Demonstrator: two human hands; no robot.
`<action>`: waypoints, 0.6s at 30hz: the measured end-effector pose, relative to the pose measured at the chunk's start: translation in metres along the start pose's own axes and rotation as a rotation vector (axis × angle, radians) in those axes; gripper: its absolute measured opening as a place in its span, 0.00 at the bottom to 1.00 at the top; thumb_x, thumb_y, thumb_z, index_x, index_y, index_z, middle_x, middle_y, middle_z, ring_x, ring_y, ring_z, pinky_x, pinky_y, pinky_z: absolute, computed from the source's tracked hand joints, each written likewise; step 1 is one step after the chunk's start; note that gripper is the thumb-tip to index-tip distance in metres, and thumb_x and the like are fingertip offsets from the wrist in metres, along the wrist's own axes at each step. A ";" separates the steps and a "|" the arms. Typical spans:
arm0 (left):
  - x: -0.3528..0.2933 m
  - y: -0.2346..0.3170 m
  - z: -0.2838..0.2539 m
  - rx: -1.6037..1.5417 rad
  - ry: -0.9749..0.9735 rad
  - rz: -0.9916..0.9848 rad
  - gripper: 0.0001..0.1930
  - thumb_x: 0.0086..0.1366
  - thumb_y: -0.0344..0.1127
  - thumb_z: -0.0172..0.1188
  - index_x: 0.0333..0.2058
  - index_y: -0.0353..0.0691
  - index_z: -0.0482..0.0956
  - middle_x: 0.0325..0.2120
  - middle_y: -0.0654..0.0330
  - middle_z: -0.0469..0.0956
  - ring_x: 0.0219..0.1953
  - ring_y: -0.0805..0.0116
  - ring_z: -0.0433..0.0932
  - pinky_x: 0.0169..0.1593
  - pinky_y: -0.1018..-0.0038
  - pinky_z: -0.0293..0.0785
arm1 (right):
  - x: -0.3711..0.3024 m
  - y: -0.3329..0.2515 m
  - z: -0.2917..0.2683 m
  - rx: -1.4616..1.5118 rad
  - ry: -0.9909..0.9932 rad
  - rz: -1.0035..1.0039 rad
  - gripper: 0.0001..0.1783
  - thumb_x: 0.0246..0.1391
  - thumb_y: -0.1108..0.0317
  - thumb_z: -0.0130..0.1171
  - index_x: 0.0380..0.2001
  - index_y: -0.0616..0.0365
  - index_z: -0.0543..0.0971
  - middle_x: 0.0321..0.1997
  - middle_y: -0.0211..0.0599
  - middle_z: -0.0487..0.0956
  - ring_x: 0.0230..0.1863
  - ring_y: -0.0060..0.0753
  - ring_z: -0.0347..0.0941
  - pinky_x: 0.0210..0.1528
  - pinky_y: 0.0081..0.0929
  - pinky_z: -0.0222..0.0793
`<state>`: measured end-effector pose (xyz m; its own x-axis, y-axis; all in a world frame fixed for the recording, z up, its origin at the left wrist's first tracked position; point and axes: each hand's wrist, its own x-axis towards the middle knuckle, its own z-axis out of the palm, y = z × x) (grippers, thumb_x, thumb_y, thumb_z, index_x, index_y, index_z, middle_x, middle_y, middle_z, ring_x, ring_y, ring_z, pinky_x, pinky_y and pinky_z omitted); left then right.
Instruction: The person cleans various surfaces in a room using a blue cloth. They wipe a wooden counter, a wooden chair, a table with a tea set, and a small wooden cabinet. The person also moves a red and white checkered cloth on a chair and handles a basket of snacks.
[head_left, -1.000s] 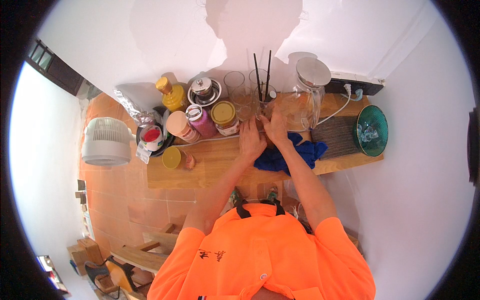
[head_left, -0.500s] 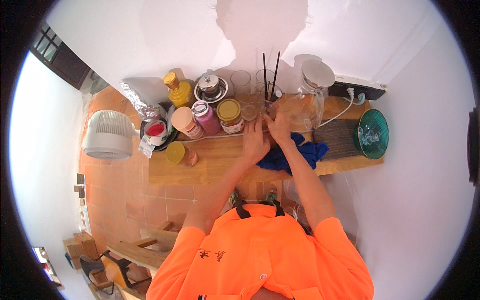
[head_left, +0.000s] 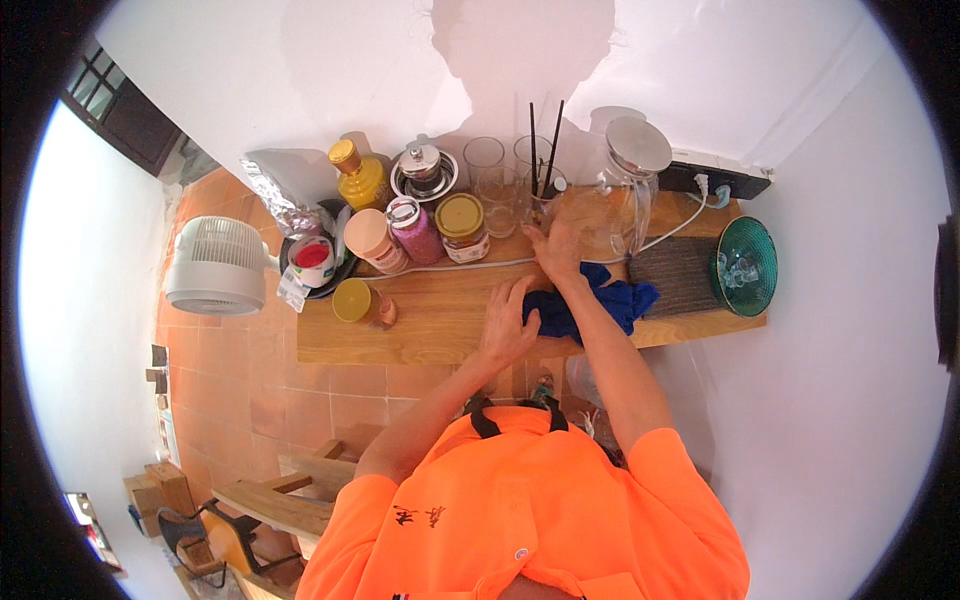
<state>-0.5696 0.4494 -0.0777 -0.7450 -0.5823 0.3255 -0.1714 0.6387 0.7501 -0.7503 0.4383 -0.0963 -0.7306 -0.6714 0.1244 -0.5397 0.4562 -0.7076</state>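
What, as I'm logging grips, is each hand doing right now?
Left hand: open, fingers loosely bent, at the left edge of the blue cloth.
Right hand: near the two black sticks; its grip cannot be told.

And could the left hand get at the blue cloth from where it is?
Probably yes: the left hand is close beside the blue cloth, with nothing visible between them, though the right forearm crosses above its middle.
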 end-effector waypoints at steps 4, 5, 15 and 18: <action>-0.002 0.004 -0.003 -0.031 -0.022 -0.048 0.28 0.54 0.26 0.58 0.56 0.36 0.66 0.50 0.42 0.70 0.53 0.40 0.67 0.57 0.56 0.64 | -0.004 0.000 0.001 -0.056 0.106 -0.071 0.40 0.50 0.55 0.65 0.57 0.71 0.63 0.40 0.67 0.77 0.42 0.68 0.75 0.44 0.53 0.70; -0.001 0.005 -0.003 -0.028 -0.020 -0.042 0.28 0.53 0.26 0.57 0.56 0.35 0.66 0.49 0.41 0.70 0.52 0.40 0.67 0.57 0.55 0.64 | -0.004 0.000 -0.001 -0.053 0.102 -0.068 0.39 0.50 0.55 0.65 0.57 0.71 0.63 0.40 0.67 0.77 0.41 0.69 0.75 0.44 0.53 0.70; -0.006 0.002 0.003 -0.081 0.002 -0.053 0.26 0.55 0.26 0.56 0.55 0.33 0.67 0.47 0.43 0.72 0.51 0.42 0.69 0.55 0.55 0.65 | -0.095 -0.048 -0.103 0.222 0.191 -0.220 0.24 0.52 0.65 0.64 0.50 0.65 0.70 0.33 0.51 0.79 0.32 0.50 0.77 0.35 0.40 0.72; -0.006 0.004 0.003 -0.095 0.022 -0.085 0.24 0.56 0.26 0.56 0.54 0.34 0.68 0.46 0.43 0.73 0.50 0.42 0.70 0.55 0.56 0.65 | -0.105 -0.054 -0.143 0.226 0.537 -0.289 0.18 0.53 0.66 0.64 0.43 0.63 0.73 0.34 0.46 0.76 0.30 0.43 0.74 0.34 0.36 0.70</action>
<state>-0.5675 0.4572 -0.0780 -0.7156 -0.6441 0.2703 -0.1709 0.5367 0.8263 -0.7048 0.5677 0.0285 -0.7085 -0.3361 0.6205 -0.6870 0.1274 -0.7154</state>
